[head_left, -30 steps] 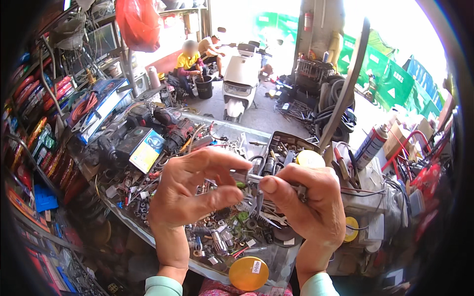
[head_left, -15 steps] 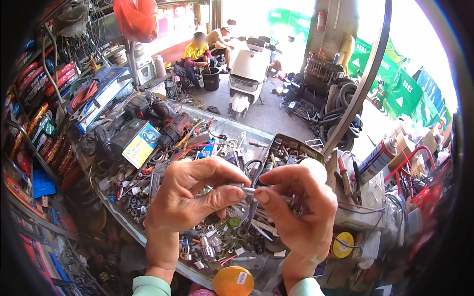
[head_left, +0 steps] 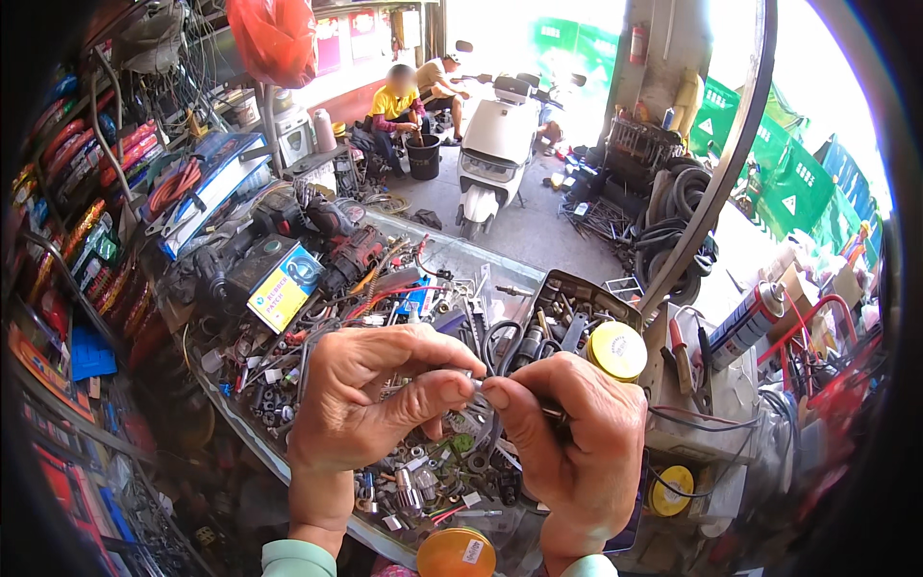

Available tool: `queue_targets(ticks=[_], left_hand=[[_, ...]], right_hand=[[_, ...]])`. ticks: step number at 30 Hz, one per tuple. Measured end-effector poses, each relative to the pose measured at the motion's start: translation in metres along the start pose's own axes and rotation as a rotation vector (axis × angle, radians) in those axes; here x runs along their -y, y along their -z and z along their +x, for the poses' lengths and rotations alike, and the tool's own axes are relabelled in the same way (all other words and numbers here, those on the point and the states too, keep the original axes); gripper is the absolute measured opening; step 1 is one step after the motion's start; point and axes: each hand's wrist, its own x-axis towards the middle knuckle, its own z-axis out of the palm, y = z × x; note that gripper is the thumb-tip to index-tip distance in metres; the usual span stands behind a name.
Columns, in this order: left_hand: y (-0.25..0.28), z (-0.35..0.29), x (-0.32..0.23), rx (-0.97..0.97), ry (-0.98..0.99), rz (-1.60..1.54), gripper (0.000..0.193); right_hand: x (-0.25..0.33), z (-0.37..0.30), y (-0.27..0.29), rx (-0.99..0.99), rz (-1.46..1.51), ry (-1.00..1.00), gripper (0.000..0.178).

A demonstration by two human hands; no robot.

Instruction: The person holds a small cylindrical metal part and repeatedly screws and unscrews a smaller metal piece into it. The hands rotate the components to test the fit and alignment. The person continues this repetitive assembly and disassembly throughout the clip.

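Observation:
Over the cluttered glass-topped bench, a small silvery metal piece [head_left: 475, 383] sits between my fingertips, mostly covered by them. My left hand [head_left: 351, 409] pinches one end between thumb and forefinger. From the other side, my right hand [head_left: 582, 428] grips it with thumb and bent forefinger, and the two sets of fingertips nearly meet. The piece's exact kind cannot be made out. Beneath both hands lies a heap of loose hardware [head_left: 413, 481], with nuts, sockets and small fittings. A looped black cable [head_left: 502, 337] runs just behind my fingertips.
Right of my hands stand a yellow-lidded jar [head_left: 616, 350], pliers [head_left: 681, 358] and a spray can [head_left: 745, 327]. An orange round lid [head_left: 456, 552] is near the front. Power tools [head_left: 346, 260] lie at left. Beyond are a white scooter [head_left: 494, 144] and a seated person [head_left: 392, 106] by a black bucket [head_left: 423, 157].
My right fingertips have closed in toward the left ones, so less of the metal piece shows. The right hand has turned and dropped slightly, uncovering the yellow-lidded jar. The view has shifted a little.

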Motion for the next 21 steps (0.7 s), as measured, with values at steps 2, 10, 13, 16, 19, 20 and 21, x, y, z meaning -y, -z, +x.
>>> queue_targets(ticks=[2,10,13,16,19,20,21], left_hand=[[-0.004,0.001,-0.002,-0.037,0.007,-0.016,0.017],[0.002,-0.001,-0.005,-0.084,-0.077,0.070,0.016],[0.001,0.000,-0.004,-0.125,-0.059,0.090,0.017],[0.000,0.000,0.001,-0.095,-0.053,0.085,0.016],[-0.004,0.002,0.000,-0.147,0.001,0.023,0.026],[0.000,0.002,0.003,-0.141,0.011,0.046,0.030],[0.001,0.003,0.004,-0.129,0.017,0.071,0.035]], right_hand=[[-0.001,0.001,0.000,0.009,0.019,0.009,0.014],[0.002,0.002,-0.004,0.090,0.105,-0.089,0.016],[0.005,0.004,-0.009,-0.002,0.089,-0.105,0.016],[0.006,0.001,-0.011,-0.103,-0.002,-0.053,0.019],[0.006,0.004,-0.012,-0.139,0.059,-0.054,0.019],[0.006,0.004,-0.014,-0.147,0.083,-0.064,0.019],[0.007,0.004,-0.013,-0.163,0.107,-0.072,0.019]])
